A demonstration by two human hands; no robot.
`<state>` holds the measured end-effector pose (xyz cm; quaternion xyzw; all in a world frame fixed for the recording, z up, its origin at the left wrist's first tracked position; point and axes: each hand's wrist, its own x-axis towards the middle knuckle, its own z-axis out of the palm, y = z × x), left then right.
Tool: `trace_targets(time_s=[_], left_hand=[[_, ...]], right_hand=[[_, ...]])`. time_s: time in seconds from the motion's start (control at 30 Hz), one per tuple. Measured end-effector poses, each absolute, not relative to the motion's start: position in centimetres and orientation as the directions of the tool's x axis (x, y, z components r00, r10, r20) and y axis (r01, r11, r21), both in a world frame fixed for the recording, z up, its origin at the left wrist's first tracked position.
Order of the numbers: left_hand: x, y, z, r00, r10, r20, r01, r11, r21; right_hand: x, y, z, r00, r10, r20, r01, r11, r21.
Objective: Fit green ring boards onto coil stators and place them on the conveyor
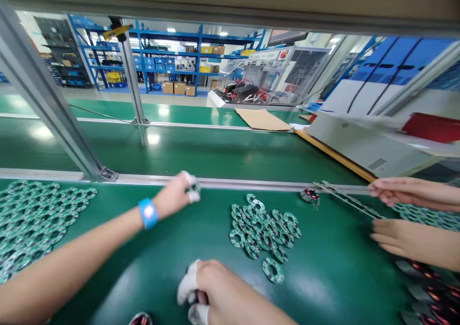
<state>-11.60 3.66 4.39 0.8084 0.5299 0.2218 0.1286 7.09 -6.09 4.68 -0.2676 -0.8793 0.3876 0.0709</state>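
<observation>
My left hand (177, 194), with white finger cots and a blue wrist strap (148, 213), reaches out to the metal rail and pinches a small green ring board (194, 189). My right hand (211, 286) rests near the front edge, fingers curled and cot-covered; what it holds is hidden. A loose heap of green ring-shaped circuit boards (262, 229) lies between and right of my hands, with one single ring (273, 270) nearest me.
A large spread of ring boards (32, 219) covers the left of the green mat. Another person's two hands (406, 214) at right hold a thin board strip (345, 198). A small coil (309, 195) sits by the rail (251, 184); an aluminium post (46, 99) rises at left.
</observation>
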Motion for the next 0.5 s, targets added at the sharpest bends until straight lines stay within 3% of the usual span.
trace_targets(time_s=[0.13,0.27,0.37,0.5], left_hand=[[-18.6,8.8,5.0,0.05,0.951,0.305,0.877,-0.189,0.442],[-20.6,9.0,4.5,-0.026,0.939,0.342,0.864,-0.151,0.48],[-18.4,7.1,3.7,0.057,0.96,0.275,0.815,-0.204,0.543],[-14.3,2.7,3.0,0.406,0.914,0.031,0.662,-0.317,0.679]], right_hand=[[4.1,-6.0,3.0,-0.95,0.311,-0.005,0.203,0.608,-0.767],[2.5,-5.9,1.8,-0.984,0.138,0.111,-0.006,0.601,-0.799],[3.2,-5.3,2.3,-0.972,0.22,0.084,0.073,0.62,-0.781],[6.3,-3.6,3.7,-0.875,0.484,0.025,0.32,0.616,-0.719]])
